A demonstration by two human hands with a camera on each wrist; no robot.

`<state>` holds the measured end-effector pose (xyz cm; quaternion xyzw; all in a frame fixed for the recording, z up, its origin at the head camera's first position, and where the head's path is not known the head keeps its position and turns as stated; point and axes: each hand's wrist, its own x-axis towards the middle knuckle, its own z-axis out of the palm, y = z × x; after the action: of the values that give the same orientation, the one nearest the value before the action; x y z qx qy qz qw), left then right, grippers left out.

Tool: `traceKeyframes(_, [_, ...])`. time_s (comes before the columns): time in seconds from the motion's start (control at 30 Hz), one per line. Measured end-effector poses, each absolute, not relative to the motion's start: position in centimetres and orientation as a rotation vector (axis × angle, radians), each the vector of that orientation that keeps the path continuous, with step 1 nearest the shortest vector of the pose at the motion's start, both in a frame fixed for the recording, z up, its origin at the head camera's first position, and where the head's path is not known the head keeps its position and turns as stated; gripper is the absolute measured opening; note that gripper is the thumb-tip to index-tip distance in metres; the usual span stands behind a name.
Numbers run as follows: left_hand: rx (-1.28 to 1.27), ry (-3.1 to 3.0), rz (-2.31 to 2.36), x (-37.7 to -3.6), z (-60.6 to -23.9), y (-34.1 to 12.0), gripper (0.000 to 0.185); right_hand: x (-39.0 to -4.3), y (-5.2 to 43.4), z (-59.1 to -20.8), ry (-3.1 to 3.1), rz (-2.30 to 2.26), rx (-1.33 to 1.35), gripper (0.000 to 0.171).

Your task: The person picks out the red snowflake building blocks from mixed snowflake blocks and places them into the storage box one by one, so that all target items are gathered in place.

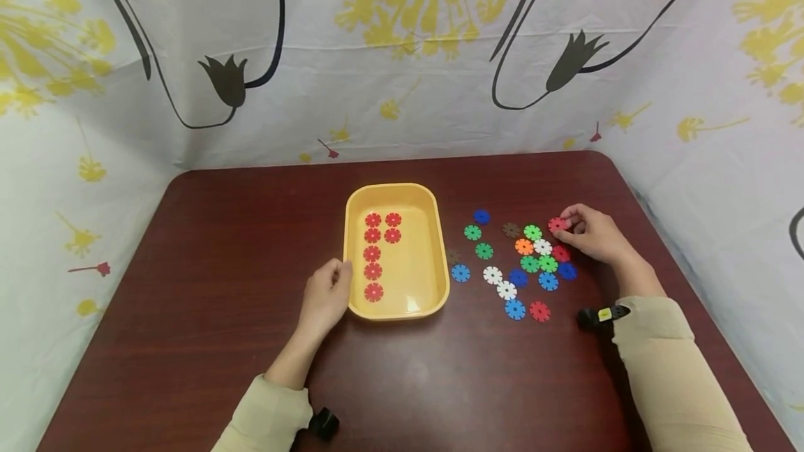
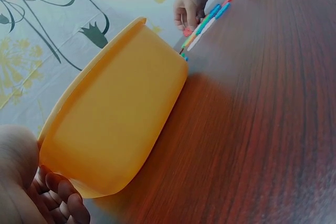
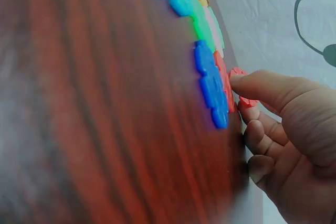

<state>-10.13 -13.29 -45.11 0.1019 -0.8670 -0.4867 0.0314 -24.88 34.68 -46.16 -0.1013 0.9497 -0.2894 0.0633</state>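
Note:
My left hand (image 1: 325,295) grips the left rim of a yellow tray (image 1: 402,312), thumb on the edge and fingers curled beneath it in the left wrist view. Inside the tray lie several red notched plastic discs (image 1: 373,253), set out in two columns toward its left side. Over at the right, my right hand (image 1: 597,234) pinches another red disc (image 1: 557,224) between thumb and forefinger, at the far edge of a loose group of discs. The right wrist view shows this red disc (image 3: 249,102) partly covered by the thumb, close beside a blue disc (image 3: 211,85).
Right of the tray lie scattered discs in blue (image 1: 460,273), green (image 1: 484,251), white (image 1: 493,275), orange (image 1: 524,247) and brown (image 1: 511,230). A red disc (image 1: 539,311) sits nearest me. A patterned cloth (image 1: 402,103) hangs behind the dark wooden table (image 1: 251,229).

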Motion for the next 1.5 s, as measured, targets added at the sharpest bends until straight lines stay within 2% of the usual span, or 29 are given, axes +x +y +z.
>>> traceKeyframes(0.13, [0.311, -2.664, -1.502, -10.1, -45.1, -13.2, 0.034, -24.9, 34.8, -46.4, 2.881, -0.87, -0.311, 0.048])
traceKeyframes(0.67, [0.282, -2.642, -1.517, -10.2, -45.1, -13.3, 0.034, -25.1, 33.9, -46.9, 3.019, -0.926, -0.295, 0.044])
traceKeyframes(1.5, [0.3, -2.642, -1.511, -10.2, -45.2, -13.2, 0.035, -24.9, 27.9, -45.9, 2.901, -1.134, -0.373, 0.044])
